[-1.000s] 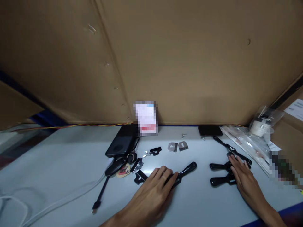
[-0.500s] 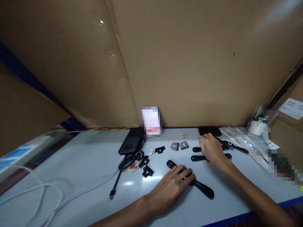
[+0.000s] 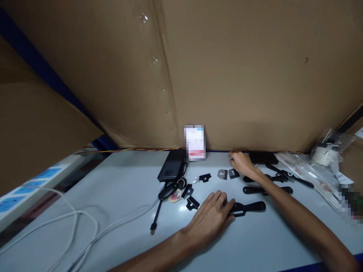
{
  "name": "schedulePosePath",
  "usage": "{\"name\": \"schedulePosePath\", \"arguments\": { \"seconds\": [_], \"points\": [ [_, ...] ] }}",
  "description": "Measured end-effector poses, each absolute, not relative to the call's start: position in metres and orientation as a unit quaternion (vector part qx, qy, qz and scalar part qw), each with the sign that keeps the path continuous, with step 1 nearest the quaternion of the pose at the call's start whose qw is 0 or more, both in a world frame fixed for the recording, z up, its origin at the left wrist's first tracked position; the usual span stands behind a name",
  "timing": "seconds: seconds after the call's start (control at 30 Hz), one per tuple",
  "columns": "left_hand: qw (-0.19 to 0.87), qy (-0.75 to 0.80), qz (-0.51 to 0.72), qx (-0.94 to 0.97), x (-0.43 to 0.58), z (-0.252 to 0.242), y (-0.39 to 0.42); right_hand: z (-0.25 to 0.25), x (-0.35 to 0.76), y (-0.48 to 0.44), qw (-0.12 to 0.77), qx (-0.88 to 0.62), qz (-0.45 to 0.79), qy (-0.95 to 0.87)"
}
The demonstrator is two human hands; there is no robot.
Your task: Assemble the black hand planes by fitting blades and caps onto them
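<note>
Left hand (image 3: pixel 211 213), fingers clamped on the nearest spokeshave body (image 3: pixel 249 207), likely stiff, slick, moderately heavy, best held by both ends; right hand (image 3: pixel 241 163), finger closure indiscernible.

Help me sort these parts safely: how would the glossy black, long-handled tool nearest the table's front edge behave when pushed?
The glossy black, long-handled tool is probably stiff: its handle and open frame look like one solid piece. Its smooth shine suggests a slippery surface. It would likely slide rather than roll, given that wide frame.
</note>
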State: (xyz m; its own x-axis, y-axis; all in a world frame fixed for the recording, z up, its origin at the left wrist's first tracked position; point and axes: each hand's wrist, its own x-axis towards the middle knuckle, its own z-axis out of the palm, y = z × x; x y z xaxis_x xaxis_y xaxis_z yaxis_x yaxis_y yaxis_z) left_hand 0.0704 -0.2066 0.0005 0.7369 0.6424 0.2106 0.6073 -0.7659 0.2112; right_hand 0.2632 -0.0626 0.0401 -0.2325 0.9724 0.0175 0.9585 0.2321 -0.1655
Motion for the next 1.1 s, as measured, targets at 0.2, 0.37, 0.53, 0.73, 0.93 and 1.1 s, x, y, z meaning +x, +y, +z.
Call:
{"name": "schedulePosePath", "arguments": {
  "seconds": [0.2,0.37,0.53,0.73,0.93,1.1],
  "points": [
    [0.081,0.338,0.162,0.923,0.068,0.000,-0.204,0.042,0.294,-0.087,0.072,-0.528,0.139,-0.835],
    [0.115,0.321,0.187,0.921,0.064,-0.002,-0.202,0.034,0.301,-0.090,0.061,-0.525,0.179,-0.830],
    [0.140,0.298,0.196,0.924,0.062,-0.005,-0.200,0.030,0.298,-0.087,0.102,-0.558,0.233,-0.790],
    [0.139,0.308,0.222,0.915,0.062,-0.010,-0.199,0.040,0.302,-0.123,0.187,-0.544,0.282,-0.768],
    [0.143,0.311,0.207,0.916,0.062,-0.005,-0.202,0.036,0.306,-0.162,0.308,-0.511,0.504,-0.624],
    [0.166,0.325,0.215,0.906,0.062,-0.004,-0.203,0.033,0.300,-0.170,0.314,-0.491,0.594,-0.554]
  ]
}}
